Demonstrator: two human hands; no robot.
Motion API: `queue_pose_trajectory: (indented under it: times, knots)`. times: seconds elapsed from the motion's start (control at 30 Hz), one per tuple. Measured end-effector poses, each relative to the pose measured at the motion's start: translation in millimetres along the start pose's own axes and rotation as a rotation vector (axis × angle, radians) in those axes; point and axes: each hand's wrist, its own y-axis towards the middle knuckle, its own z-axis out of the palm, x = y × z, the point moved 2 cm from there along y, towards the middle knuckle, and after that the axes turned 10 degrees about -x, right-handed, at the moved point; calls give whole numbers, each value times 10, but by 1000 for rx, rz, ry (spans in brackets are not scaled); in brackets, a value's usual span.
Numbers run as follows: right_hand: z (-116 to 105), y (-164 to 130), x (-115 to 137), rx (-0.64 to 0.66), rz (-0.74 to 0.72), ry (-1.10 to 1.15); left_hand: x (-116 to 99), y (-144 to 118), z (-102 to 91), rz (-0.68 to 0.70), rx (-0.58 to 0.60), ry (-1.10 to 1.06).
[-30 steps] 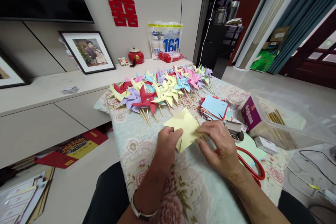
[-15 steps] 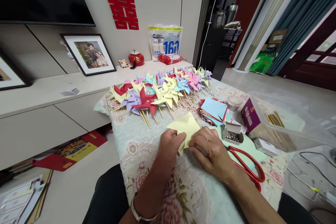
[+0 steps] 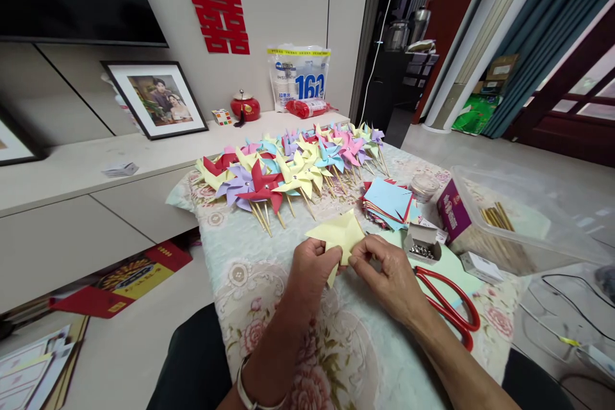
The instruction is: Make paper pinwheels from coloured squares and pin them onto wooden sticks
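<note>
A pale yellow paper (image 3: 340, 236), cut and partly folded over like a pinwheel, is held above the flowered tablecloth. My left hand (image 3: 313, 269) grips it from the left, thumb on top and fingers underneath. At its right edge my right hand (image 3: 384, 272) pinches the paper between thumb and forefinger. Beyond my hands lie several finished pinwheels (image 3: 298, 170) in yellow, red, purple, blue and pink on sticks. Right of the paper are a stack of coloured paper squares (image 3: 388, 198), a small box of metal fasteners (image 3: 423, 245) and red-handled scissors (image 3: 449, 304).
A clear plastic bin (image 3: 523, 237) with sticks stands at the table's right side, a small white box (image 3: 482, 267) before it. A round clear container (image 3: 425, 188) sits behind the paper stack. Along the wall runs a white cabinet (image 3: 144, 166) with a framed photo (image 3: 161, 100).
My right hand has shifted its fingers into a pinch at the paper's right edge, lifting slightly. My left hand keeps its hold. The whole view has swung slightly right.
</note>
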Motion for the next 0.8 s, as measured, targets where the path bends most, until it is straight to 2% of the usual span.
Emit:
queue_pose_trajectory:
  times: [0.17,0.53,0.8]
  knots:
    - [21,-11,-33,-38,70,20,11,6,7,11,-2,11]
    - [71,-8,-90,-40,109,-33,-12,-44,29,17,66,-34]
    - [69,-11,-96,-42,140,-53,-22,-48,31,2,67,-10]
